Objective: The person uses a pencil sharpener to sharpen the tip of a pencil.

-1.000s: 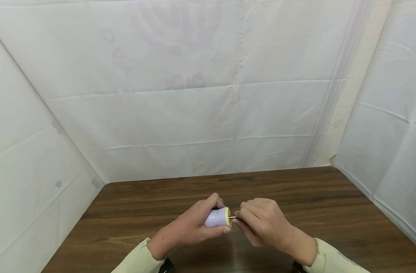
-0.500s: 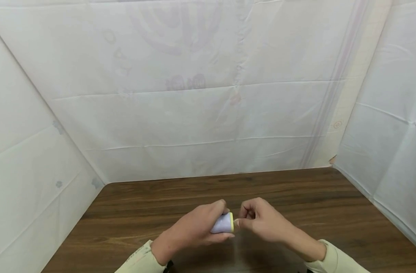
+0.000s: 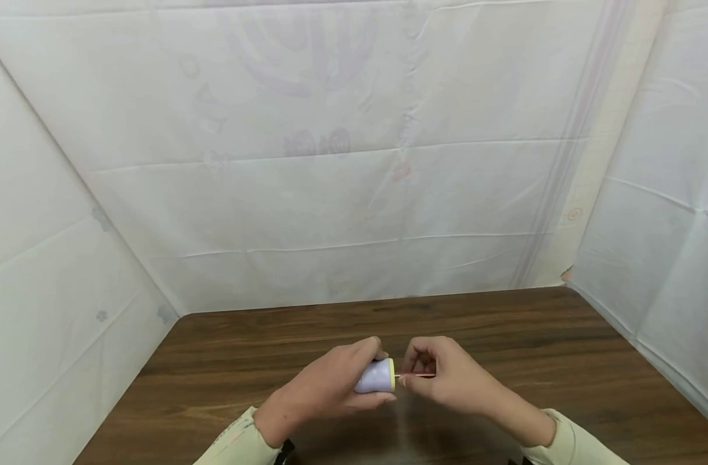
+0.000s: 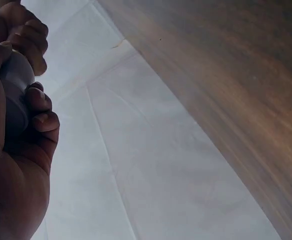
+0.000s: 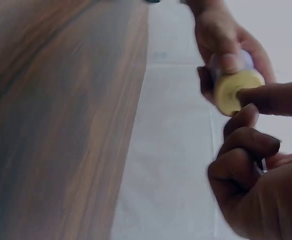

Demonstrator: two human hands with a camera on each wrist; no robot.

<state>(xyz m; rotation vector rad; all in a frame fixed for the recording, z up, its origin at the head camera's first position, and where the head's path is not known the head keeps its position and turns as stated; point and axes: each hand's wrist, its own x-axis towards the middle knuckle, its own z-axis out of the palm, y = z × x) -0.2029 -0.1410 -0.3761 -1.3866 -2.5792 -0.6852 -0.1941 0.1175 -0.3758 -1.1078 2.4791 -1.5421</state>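
Observation:
My left hand (image 3: 327,382) grips a lavender, waisted cylinder (image 3: 375,377) from the left, thumb and fingers wrapped around it. It lies sideways, its yellow end turned to the right. In the right wrist view that yellow end (image 5: 225,96) is a round face, partly covered by fingertips. My right hand (image 3: 449,380) pinches a thin red rod (image 3: 424,374), which points straight at the yellow face. Thumb and forefinger meet close to that face, and the rod runs back under the curled fingers. In the left wrist view the lavender cylinder (image 4: 17,75) sits inside the palm.
Both hands are above a dark brown wood-grain table (image 3: 249,342). A white sheet with faded prints (image 3: 331,206) rises behind it, and more white sheeting stands at the left (image 3: 57,290) and right (image 3: 668,226).
The right hand has turned over, and more of the red rod shows behind its fingertips now. The left hand and the cylinder have shifted and tilted only slightly.

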